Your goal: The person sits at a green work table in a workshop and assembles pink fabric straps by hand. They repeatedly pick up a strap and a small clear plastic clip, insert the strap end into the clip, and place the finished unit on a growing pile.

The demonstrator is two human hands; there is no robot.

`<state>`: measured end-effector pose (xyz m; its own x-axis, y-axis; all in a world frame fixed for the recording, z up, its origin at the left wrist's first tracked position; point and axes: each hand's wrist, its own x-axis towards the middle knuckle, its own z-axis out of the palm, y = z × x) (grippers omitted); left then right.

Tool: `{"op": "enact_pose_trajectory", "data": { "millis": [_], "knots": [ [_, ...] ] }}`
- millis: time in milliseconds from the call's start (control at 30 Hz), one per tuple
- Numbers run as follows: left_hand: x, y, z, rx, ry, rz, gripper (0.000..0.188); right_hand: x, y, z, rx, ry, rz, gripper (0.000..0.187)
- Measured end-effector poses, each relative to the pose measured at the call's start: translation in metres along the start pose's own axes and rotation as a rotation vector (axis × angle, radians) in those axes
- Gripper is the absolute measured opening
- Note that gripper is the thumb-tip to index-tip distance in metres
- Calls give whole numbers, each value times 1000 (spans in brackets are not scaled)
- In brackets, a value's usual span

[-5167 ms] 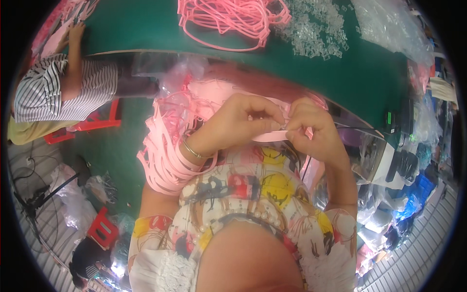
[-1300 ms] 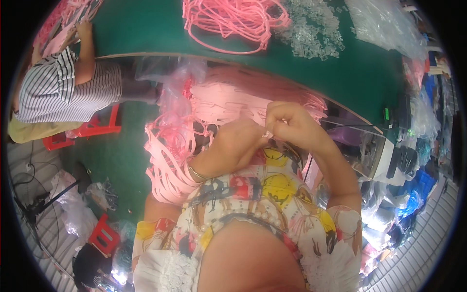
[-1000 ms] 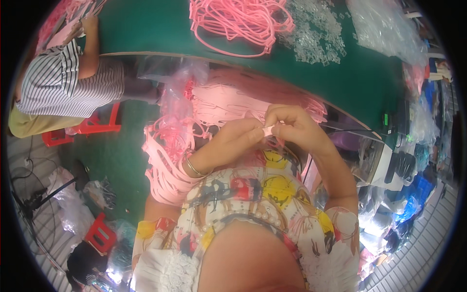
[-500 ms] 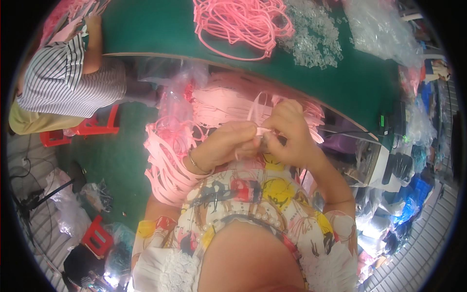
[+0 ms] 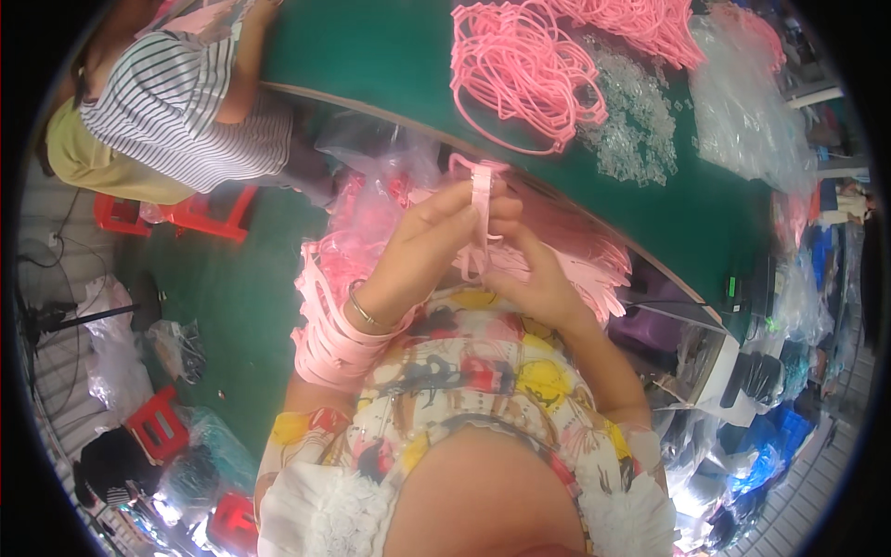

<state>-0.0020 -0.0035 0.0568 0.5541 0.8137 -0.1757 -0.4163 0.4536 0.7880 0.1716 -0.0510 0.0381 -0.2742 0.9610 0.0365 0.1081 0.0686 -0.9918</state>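
- My left hand (image 5: 413, 246) grasps a narrow pink strap (image 5: 480, 200), pinched between thumb and fingers, in front of my chest.
- The strap stands roughly upright, its top end bending over to the left above my fingers and a loop hanging below them.
- My right hand (image 5: 548, 288) is just beside it, fingers bent toward the strap and thumb near the lower loop; fingers overlap there, so I cannot tell whether it grips.
- A bunch of flat pink straps (image 5: 325, 343) hangs around my left forearm, below the bangle (image 5: 362, 311) at my wrist.
- More pink pieces (image 5: 585, 274) lie stacked beyond my hands, near the edge of the green counter (image 5: 390, 56).
- On the counter sits a tangle of pink loops (image 5: 520, 74), with small clear pieces (image 5: 636, 121) scattered to its right and a clear plastic bag (image 5: 742, 121) past those.
- To my left, a co-worker in a striped shirt (image 5: 176, 102) is at the counter, near a red stool (image 5: 213, 218).
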Motion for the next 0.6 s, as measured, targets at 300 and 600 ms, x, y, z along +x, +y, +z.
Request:
{"op": "enact_pose_trajectory", "data": {
  "millis": [300,600],
  "knots": [
    [3,15,-21,177,164,307,48,13,37,31,231,117,120,52],
    [0,23,-37,181,228,358,48,34,74,27,-1,38,32,36]
  ]
}}
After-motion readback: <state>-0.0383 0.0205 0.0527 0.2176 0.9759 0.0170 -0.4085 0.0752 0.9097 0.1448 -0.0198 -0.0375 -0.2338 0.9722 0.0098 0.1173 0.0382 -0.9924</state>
